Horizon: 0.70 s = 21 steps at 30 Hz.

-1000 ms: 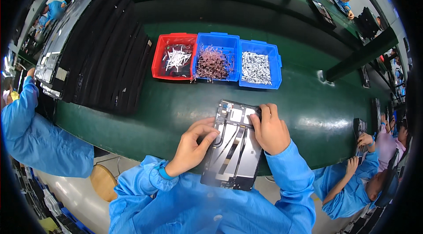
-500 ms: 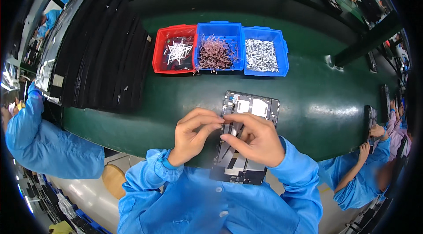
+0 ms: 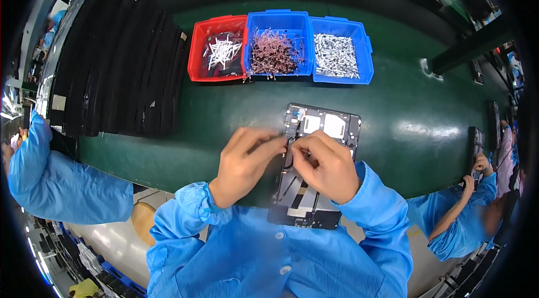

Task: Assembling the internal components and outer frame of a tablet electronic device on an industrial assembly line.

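Flat rectangular black-and-silver device (image 3: pixel 318 203) overhung by left hand (image 3: pixel 242 164), right hand (image 3: pixel 330 170) | fingers bent; grip cannot be told

The left hand (image 3: pixel 241 166) is blurred, and where its fingertips near those of the right hand (image 3: pixel 328 172), anything thin between them is too small to tell. The right hand hides part of the flat, rectangular black-and-silver opened device (image 3: pixel 306 218), whose tiny fittings are indistinct. Small white-and-grey pieces (image 3: pixel 336 54) in the rightmost blue plastic bin (image 3: pixel 342 79) overlap, partly hiding one another. The lower edge cuts off the person's blue buttoned jacket (image 3: pixel 247 261).
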Each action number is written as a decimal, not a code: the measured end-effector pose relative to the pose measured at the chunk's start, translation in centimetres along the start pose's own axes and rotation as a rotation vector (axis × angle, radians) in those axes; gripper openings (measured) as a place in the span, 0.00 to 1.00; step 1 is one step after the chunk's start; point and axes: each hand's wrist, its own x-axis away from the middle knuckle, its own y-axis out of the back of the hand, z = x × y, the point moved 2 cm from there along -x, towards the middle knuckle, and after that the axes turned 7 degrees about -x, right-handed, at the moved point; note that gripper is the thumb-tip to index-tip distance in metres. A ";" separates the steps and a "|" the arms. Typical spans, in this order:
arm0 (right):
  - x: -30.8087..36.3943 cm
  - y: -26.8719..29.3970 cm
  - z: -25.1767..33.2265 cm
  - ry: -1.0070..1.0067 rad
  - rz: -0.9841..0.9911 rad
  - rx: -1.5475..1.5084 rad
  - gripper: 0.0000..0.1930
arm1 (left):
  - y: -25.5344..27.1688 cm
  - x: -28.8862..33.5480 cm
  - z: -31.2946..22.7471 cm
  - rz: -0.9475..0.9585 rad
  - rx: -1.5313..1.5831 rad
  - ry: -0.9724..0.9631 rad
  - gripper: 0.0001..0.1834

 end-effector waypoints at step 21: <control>-0.4 -0.9 -2.6 -0.075 0.049 -0.029 0.05 | -2.1 -1.0 4.4 0.565 0.866 0.948 0.09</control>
